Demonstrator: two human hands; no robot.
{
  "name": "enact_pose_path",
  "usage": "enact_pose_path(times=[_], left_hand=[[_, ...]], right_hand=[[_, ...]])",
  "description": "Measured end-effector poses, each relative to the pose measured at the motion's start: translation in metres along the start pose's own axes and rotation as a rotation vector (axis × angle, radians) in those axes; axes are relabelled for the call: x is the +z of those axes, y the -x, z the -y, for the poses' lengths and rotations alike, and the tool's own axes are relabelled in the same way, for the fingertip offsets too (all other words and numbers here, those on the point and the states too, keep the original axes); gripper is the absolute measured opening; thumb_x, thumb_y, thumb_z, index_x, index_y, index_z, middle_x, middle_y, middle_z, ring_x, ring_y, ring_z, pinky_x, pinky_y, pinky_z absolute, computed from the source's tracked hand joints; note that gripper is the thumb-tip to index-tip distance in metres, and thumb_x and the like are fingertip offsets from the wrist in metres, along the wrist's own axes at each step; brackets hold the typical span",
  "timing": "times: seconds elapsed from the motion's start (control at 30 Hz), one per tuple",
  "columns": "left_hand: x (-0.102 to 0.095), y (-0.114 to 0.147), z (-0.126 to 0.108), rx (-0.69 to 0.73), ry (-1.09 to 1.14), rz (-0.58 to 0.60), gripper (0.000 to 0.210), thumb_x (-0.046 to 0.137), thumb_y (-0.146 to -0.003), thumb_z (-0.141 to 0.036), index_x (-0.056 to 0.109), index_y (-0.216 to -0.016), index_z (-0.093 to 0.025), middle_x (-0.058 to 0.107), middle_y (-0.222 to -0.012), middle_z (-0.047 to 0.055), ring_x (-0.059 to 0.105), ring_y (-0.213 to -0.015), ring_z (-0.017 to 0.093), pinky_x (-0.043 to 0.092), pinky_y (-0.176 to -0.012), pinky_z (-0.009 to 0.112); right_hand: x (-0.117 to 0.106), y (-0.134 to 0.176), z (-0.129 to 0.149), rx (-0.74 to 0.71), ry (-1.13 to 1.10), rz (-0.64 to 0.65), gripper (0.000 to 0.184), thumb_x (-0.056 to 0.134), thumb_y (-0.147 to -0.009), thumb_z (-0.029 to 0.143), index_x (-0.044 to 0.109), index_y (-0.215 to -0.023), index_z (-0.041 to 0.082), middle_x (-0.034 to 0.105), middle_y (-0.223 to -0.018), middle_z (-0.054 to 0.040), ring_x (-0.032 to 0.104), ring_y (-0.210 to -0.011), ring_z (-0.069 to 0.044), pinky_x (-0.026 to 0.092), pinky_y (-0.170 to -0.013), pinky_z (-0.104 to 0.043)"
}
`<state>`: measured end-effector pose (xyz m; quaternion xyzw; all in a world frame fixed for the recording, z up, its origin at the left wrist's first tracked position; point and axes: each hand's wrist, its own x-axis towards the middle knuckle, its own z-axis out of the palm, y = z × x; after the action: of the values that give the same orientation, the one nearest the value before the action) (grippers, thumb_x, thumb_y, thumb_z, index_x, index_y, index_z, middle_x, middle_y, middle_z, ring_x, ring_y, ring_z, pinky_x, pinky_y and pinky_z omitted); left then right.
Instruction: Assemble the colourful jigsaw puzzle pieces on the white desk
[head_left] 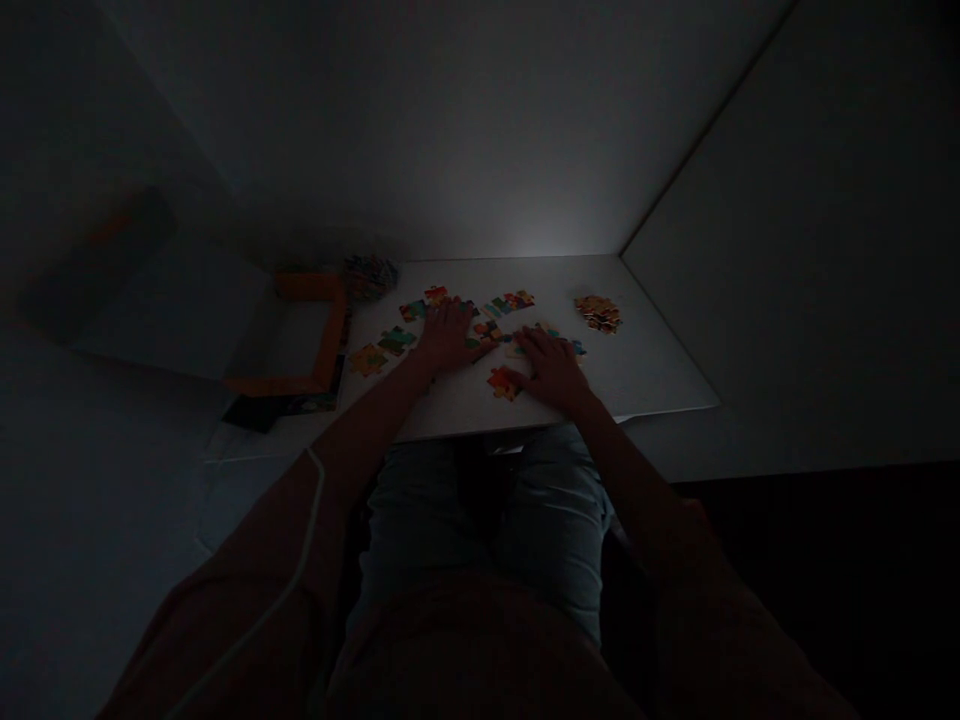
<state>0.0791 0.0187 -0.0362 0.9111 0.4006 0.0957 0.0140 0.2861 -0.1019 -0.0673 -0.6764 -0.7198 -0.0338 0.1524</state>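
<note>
Both hands rest on jigsaw puzzle pieces spread over a white tabletop. My left hand (448,338) lies flat with its fingers stretched out, covering some pieces. Just right of its thumb is an orange and green puzzle piece (489,332). My right hand (551,368) is spread over other pieces, partly hiding them. By its thumb lies a red-orange puzzle piece (504,384). A green puzzle piece (397,340) and a yellow-orange puzzle piece (367,360) lie left of my left hand. Beyond the hands sits a joined strip of pieces (510,303).
A pile of puzzle pieces (598,313) stands at the table's right. An orange-rimmed open box (330,335) is at the left, with a dark heap of pieces (370,276) behind it. Walls bound the white table (660,385) at back and right. A pale cable (311,520) crosses my left arm.
</note>
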Motion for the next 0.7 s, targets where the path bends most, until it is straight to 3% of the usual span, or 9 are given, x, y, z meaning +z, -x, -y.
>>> enact_pose_path(times=[0.1, 0.2, 0.4, 0.6, 0.7], left_hand=[[-0.006, 0.008, -0.006, 0.16, 0.033, -0.003, 0.06, 0.02, -0.097, -0.053, 0.032, -0.148, -0.023, 0.02, -0.155, 0.004, 0.012, -0.144, 0.026, 0.011, -0.116, 0.045], [-0.007, 0.017, -0.008, 0.258, 0.067, 0.021, 0.053, 0.016, -0.099, -0.042, 0.038, -0.145, -0.029, 0.028, -0.152, 0.0, 0.019, -0.142, 0.022, 0.016, -0.115, 0.044], [0.0, 0.023, -0.001, 0.124, 0.035, -0.015, 0.066, 0.027, -0.093, -0.057, 0.031, -0.148, -0.021, 0.023, -0.154, 0.005, 0.016, -0.143, 0.028, 0.013, -0.117, 0.047], [-0.012, 0.025, -0.007, 0.071, 0.026, 0.007, 0.069, 0.023, -0.09, -0.064, 0.033, -0.147, -0.026, 0.022, -0.154, 0.002, 0.015, -0.143, 0.027, 0.014, -0.117, 0.048], [-0.022, 0.043, -0.007, -0.073, 0.01, -0.044, 0.075, 0.019, -0.088, -0.07, 0.028, -0.149, -0.026, 0.019, -0.155, 0.003, 0.011, -0.144, 0.028, 0.013, -0.117, 0.05]], right_hand=[[0.0, -0.001, 0.001, 0.032, -0.009, 0.001, 0.083, 0.04, -0.084, 0.073, 0.023, -0.151, 0.028, 0.025, -0.154, -0.0019, 0.025, -0.14, -0.029, 0.022, -0.114, -0.05], [-0.003, 0.0, 0.003, 0.054, -0.014, -0.026, 0.085, 0.041, -0.083, 0.073, 0.019, -0.152, 0.029, 0.024, -0.154, -0.001, 0.023, -0.141, -0.028, 0.019, -0.115, -0.05], [-0.005, 0.004, 0.005, 0.2, 0.012, -0.097, 0.076, 0.039, -0.081, 0.077, 0.041, -0.142, 0.033, 0.035, -0.149, -0.005, 0.032, -0.135, -0.033, 0.024, -0.111, -0.053], [-0.001, -0.001, 0.004, 0.2, 0.049, 0.001, 0.078, 0.035, -0.081, 0.078, 0.031, -0.147, 0.037, 0.021, -0.155, 0.0003, 0.018, -0.142, -0.034, 0.014, -0.114, -0.057], [0.0, -0.002, 0.003, 0.223, 0.046, 0.019, 0.081, 0.035, -0.08, 0.079, 0.027, -0.149, 0.037, 0.018, -0.156, 0.0007, 0.014, -0.142, -0.036, 0.009, -0.114, -0.061]])
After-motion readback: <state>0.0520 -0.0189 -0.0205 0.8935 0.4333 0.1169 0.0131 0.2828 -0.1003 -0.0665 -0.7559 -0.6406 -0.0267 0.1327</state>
